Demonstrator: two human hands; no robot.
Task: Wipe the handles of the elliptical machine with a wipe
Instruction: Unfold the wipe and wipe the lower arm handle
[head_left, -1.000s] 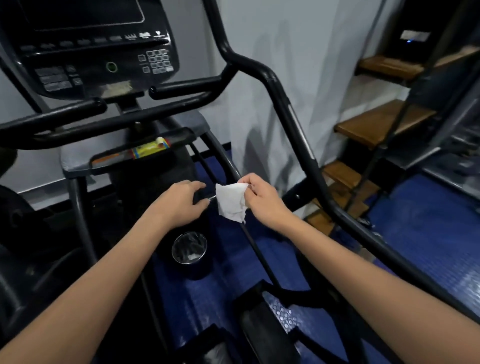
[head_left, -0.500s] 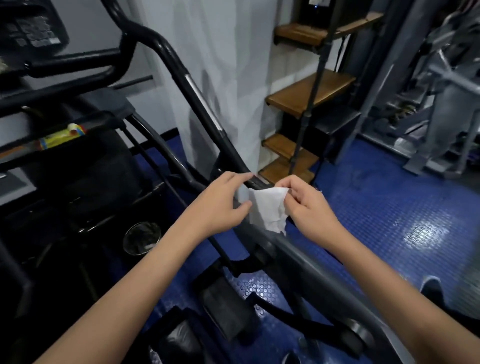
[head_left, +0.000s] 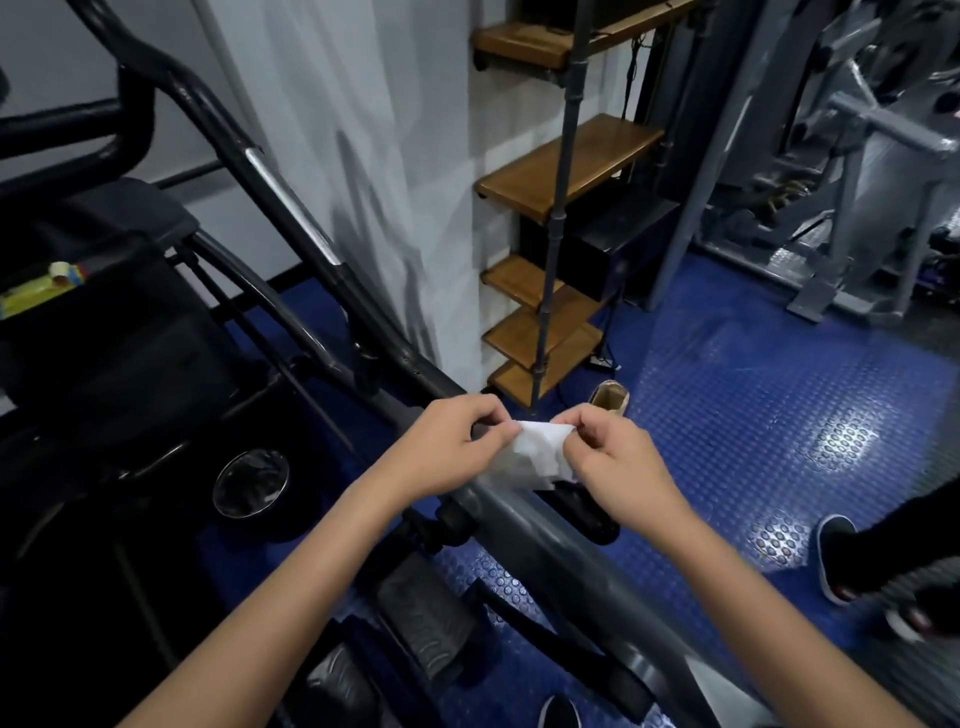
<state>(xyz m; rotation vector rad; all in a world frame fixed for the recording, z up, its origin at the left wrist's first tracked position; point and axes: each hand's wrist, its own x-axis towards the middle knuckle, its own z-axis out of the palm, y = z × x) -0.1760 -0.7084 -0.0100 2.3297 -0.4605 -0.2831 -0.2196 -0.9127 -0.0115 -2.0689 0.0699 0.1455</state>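
I have the wipe (head_left: 537, 454) pinched at its two top corners, my left hand (head_left: 452, 447) on one side and my right hand (head_left: 608, 457) on the other, each with thumb and forefinger closed on the cloth and the other fingers curled in. I hold it like this to spread it flat, so more of its face can meet the bar. It hangs just above the long right handle (head_left: 291, 208) of the elliptical machine, where the grey rail (head_left: 566, 545) runs down toward me; whether it touches the rail I cannot tell. The handle rises up and to the left, bare of the wipe, so I judge the wiping itself is not yet begun. Next I would lay the cloth round the bar and grip through it
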